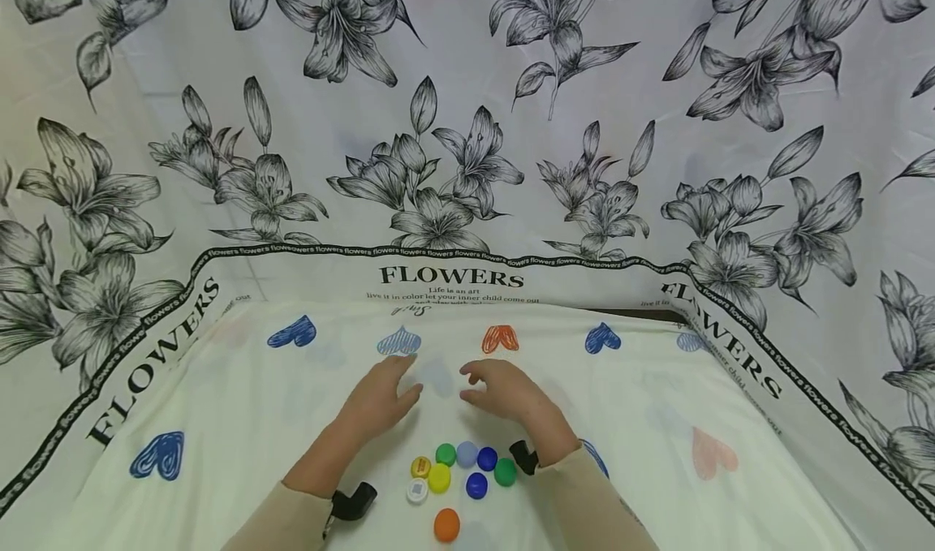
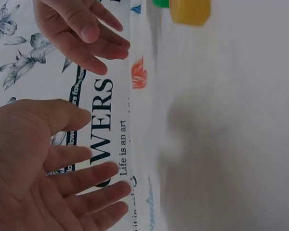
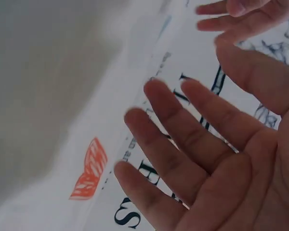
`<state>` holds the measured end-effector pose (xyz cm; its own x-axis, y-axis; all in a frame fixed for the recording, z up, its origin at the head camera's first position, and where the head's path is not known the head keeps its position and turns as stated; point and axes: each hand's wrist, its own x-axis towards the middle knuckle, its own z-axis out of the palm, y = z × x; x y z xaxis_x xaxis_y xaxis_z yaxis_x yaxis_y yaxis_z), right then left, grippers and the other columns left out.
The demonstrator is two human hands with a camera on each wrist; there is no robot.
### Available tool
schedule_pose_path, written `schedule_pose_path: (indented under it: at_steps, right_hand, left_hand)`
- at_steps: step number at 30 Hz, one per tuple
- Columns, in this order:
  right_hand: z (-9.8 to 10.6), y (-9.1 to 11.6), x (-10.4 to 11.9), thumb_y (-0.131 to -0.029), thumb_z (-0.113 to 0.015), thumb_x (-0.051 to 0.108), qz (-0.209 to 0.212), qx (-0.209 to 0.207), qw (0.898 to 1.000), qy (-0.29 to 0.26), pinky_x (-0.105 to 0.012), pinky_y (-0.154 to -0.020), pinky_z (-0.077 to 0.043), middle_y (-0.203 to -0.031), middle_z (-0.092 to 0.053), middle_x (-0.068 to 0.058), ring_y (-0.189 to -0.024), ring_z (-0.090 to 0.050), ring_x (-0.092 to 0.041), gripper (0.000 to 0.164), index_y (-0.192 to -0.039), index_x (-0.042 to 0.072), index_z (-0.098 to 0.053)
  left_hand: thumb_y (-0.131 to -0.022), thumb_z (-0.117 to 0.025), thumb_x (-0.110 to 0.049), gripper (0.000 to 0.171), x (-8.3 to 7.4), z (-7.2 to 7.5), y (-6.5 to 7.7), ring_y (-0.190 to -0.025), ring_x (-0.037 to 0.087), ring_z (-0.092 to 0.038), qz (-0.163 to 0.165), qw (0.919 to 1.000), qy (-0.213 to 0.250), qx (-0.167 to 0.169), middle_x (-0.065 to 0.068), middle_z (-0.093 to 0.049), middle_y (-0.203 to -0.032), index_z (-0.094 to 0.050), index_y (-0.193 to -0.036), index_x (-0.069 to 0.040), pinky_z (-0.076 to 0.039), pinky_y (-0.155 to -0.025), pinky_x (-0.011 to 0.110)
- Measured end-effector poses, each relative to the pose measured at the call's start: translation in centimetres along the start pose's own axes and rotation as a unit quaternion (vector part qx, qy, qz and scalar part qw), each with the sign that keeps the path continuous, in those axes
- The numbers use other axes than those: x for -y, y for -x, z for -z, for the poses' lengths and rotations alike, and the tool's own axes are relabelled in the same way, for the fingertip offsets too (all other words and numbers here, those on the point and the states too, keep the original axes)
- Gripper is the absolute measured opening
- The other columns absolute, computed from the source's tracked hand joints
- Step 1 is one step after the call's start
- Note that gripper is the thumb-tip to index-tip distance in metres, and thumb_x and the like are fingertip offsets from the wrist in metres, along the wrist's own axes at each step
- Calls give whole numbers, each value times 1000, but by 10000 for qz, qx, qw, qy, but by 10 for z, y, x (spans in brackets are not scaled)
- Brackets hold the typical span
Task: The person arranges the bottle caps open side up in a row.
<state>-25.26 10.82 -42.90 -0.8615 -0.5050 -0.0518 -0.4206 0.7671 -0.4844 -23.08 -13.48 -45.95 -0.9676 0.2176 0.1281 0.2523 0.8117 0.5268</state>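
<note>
The head view shows a left hand (image 1: 381, 397) and a right hand (image 1: 507, 393) facing each other over a cloth-covered counter (image 1: 256, 421), well apart from one another. Both are empty: their fingers are spread and gently bent, released, with nothing between them, as both wrist views confirm.

Between the forearms, nearer the person than the hands, lies a loose group of small round pieces. At its far side are a green round piece (image 1: 445, 454), a pale blue round piece (image 1: 467, 454) and a dark blue round piece (image 1: 487, 458). To the left are a yellow piece with dark markings (image 1: 420, 467) and a white round piece with a grey centre (image 1: 417, 491); a plain yellow round piece (image 1: 439, 478) sits beside them. A second dark blue piece (image 1: 476, 485) and a second green piece (image 1: 506, 472) lie on the right. A bright orange round piece (image 1: 447, 526) rests apart, closest to the person.

Black wrist devices (image 1: 354, 502) show beside beige sleeves (image 1: 285, 523). The white cloth bears printed hearts, and a white fabric backdrop with black lily drawings (image 1: 467, 64) rises behind.
</note>
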Motion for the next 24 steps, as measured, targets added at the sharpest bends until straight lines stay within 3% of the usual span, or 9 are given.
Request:
schedule_pose_path:
  at_steps: [4, 7, 10, 14, 20, 24]
  right_hand:
    - [-1, 8, 9, -91, -79, 26, 43, 677, 9974, -246, -32, -79, -52, -97, -66, 6, -86, -59, -14, 28, -116, 15, -74]
    - [-3, 14, 18, -86, -83, 25, -172, 1107, 9933, -285, -32, -76, -50, -91, -62, 7, -83, -57, -14, 20, -104, 20, -75]
    - [-8, 19, 25, -83, -86, 24, -349, 1361, 9898, -217, -32, -73, -50, -88, -61, 7, -80, -57, -15, 20, -97, 21, -74]
    - [-18, 22, 33, -80, -88, 24, -318, 1357, 9901, 154, -29, -69, -50, -83, -61, 8, -74, -56, -14, 21, -95, 19, -74]
    - [-36, 23, 44, -77, -86, 25, 135, 1029, 9837, 1466, -24, -55, -40, -63, -50, 9, -58, -47, -10, 21, -75, 18, -67]
    - [-38, 24, 49, -77, -87, 23, 244, 911, 9822, 1623, -24, -52, -37, -57, -45, 7, -54, -44, -9, 28, -66, 17, -61]
  left_hand:
    - [-95, -73, -22, 37, -15, -6, 8, -104, 26, -64, -63, 9950, 615, 789, 6, -68, -117, -68, -128, -6, -53, -91, 43]
    - [-91, -77, -20, 27, -23, -9, 12, -85, 19, -59, -246, 9850, 881, 1462, -1, -66, -97, -72, -114, -6, -53, -77, 36]
    - [-87, -81, -19, 26, -30, -10, 18, -79, 18, -55, -302, 9759, 972, 1931, -2, -62, -88, -72, -107, -6, -50, -73, 34]
    - [-83, -82, -13, 23, -37, -11, 25, -75, 18, -54, -347, 9742, 876, 2049, -1, -61, -83, -72, -101, -4, -47, -70, 34]
    - [-79, -81, -5, 17, -41, -17, 31, -70, 17, -52, -350, 9756, 857, 1993, -3, -58, -76, -68, -90, -7, -47, -66, 33]
    - [-75, -82, -3, 21, -41, -20, 32, -67, 16, -50, -534, 9787, 674, 1862, -4, -56, -72, -63, -82, -10, -45, -62, 31]
